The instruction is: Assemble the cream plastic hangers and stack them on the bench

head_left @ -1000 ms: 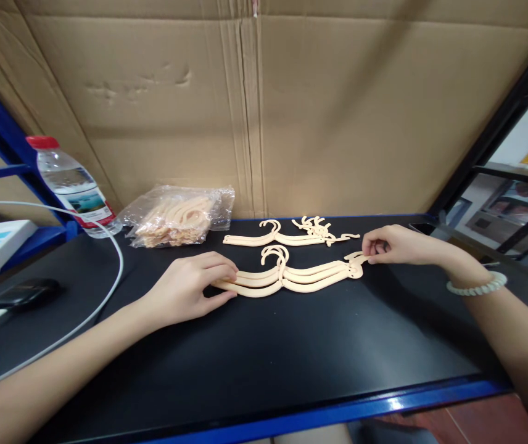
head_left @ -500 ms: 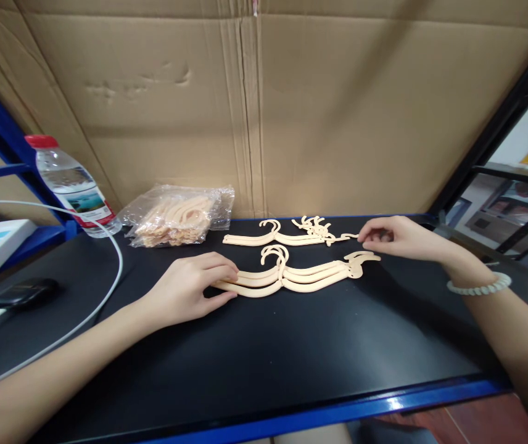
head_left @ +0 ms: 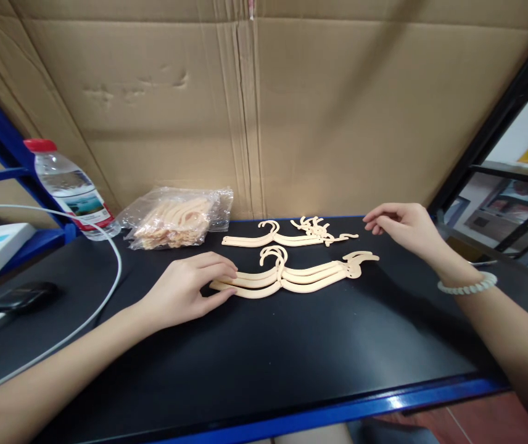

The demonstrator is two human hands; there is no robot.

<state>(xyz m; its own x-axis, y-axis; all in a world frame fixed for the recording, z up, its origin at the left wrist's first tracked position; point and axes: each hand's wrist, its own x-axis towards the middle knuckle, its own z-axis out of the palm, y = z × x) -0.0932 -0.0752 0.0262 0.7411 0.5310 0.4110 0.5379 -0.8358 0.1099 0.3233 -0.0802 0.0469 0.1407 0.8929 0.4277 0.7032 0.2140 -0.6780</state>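
Several pale cream clothes hangers (head_left: 257, 293) lie side by side on the black table, their hooks curling away from me. My left hand (head_left: 194, 285) grips their left ends between thumb and fingers. At their right end sit small curved pieces (head_left: 354, 265) of the same cream colour. Behind lies another cream hanger (head_left: 248, 240), with a pile of small hook-shaped pieces (head_left: 313, 226) near its right end. A single slim piece (head_left: 348, 236) juts out from there. To its right, raised above the table, my right hand (head_left: 400, 227) has loosely extended fingers with nothing visible in them.
A clear plastic bag of cream parts (head_left: 178, 219) lies at the back left, beside a water bottle with a red cap (head_left: 76, 191). A white cable (head_left: 118, 265) loops over the table near a black device (head_left: 23, 296). Cardboard (head_left: 338, 111) stands behind.
My right hand has let go of the slim piece by the rear hanger and moved up and to the right. My left hand stays on the front hangers.
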